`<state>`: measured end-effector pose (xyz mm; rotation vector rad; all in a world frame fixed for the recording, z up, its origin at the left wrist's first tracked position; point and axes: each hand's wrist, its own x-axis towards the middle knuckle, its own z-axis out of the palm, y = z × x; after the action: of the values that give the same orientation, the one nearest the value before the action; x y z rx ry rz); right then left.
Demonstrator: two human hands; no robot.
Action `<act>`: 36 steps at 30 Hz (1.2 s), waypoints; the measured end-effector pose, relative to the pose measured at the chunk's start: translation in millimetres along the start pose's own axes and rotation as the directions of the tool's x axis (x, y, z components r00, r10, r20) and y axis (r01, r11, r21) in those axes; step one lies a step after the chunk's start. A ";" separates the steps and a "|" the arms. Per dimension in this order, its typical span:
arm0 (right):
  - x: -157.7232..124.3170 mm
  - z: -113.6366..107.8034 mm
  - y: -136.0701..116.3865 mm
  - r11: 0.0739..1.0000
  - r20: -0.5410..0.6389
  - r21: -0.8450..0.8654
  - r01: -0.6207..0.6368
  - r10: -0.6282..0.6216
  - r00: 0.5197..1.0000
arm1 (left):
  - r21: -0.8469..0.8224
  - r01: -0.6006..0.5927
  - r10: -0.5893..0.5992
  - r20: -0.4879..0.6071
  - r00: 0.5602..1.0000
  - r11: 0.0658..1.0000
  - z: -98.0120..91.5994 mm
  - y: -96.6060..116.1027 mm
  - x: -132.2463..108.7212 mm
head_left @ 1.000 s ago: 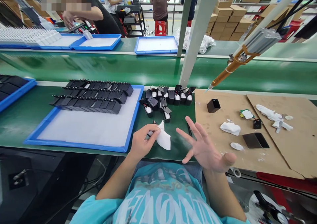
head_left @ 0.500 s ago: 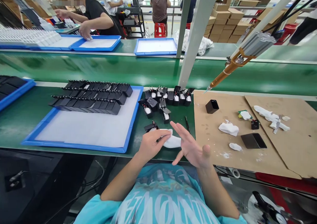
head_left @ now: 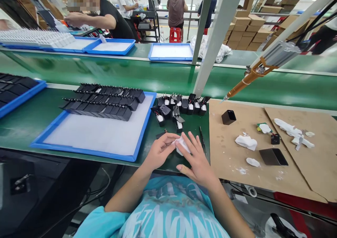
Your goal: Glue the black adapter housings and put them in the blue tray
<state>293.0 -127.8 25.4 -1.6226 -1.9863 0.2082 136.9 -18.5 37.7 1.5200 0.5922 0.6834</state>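
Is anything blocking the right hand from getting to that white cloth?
Nothing visible stands between them: the right hand spreads its fingers over the white cloth. The left hand pinches it from the opposite side.

Bright, diffuse light is falling widely, reflections are paling the green panel (head_left: 147,73), shadow is darkening beneath the desk (head_left: 21,129), and wide-angle distortion is stretching the edges.

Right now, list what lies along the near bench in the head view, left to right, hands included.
Edge blue tray, large blue tray, left hand, right hand, farther black box, crumpled white wad, white strips.
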 end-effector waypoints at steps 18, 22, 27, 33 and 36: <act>-17.2 7.5 3.5 0.946 -0.345 0.295 -0.131 0.233 0.909 | 0.261 -0.148 0.168 -0.059 0.984 0.954 25.6 -9.3 1.2; -20.4 0.7 7.9 0.945 -0.321 0.284 -0.162 0.253 0.912 | 0.267 -0.234 0.248 -0.020 0.969 0.935 37.3 -11.2 5.2; -35.1 -14.0 26.3 0.905 -0.390 0.324 -0.274 0.392 0.833 | 0.262 -0.272 0.276 0.023 0.961 0.926 37.0 -9.0 10.6; -46.3 -53.0 75.9 0.868 -0.527 0.261 -0.423 0.495 0.691 | 0.260 -0.410 0.425 -0.005 0.905 0.874 15.1 -2.5 -0.2; -39.9 -68.0 98.0 0.850 -0.529 0.194 -0.490 0.511 0.677 | 0.359 -0.404 0.470 -0.118 0.875 0.841 0.9 -5.3 -5.7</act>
<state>415.6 -155.6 24.5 -1.9026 -1.0535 -0.0422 133.8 -22.9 32.1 1.9401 0.5257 1.1502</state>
